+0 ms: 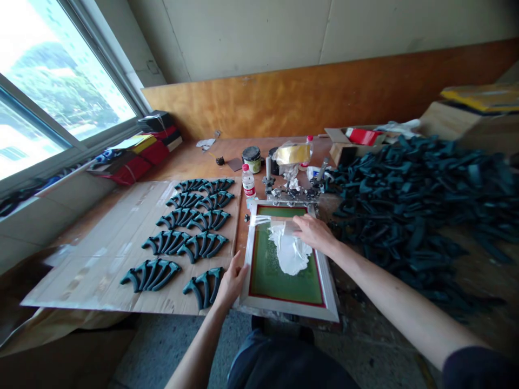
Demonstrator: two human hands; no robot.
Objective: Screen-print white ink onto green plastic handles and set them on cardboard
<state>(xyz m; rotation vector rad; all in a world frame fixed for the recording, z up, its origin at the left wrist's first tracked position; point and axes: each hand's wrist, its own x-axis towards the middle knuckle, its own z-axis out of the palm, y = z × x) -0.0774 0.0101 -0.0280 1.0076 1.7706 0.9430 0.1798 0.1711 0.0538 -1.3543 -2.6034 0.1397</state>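
Right hand (314, 232) is the one that matters here: its fingers are closed on what looks like a pale squeegee (288, 227), sitting at the far part of the screen-printing frame (290, 309), up toward 12 o'clock. The blade sticks out from the fingertips at about 9 o'clock, and its long axis seems to run roughly 9-to-3, across the frame, though the hand hides one end so I can't swear to it. The blob of white ink (292, 258) starts right at the squeegee and spreads down the green mesh (265, 265) toward 6 o'clock, so it's basically between the blade and the person. There are also a few white streaks (263, 219) off at 9 o'clock from the blade. Frame's long axis looks like 12-to-6, with the metal hinge clamp (290, 198) at its 12. Left hand (232, 281) is way further from the ink, which is at its 2 o'clock; it's down at the frame's 8 o'clock, thumb by the side bar, fingers loosely bent. Can't tell if it's actually gripping that bar or just resting there. Rows of dark teal curved parts (205, 246) sit at the frame's 9 to 10.
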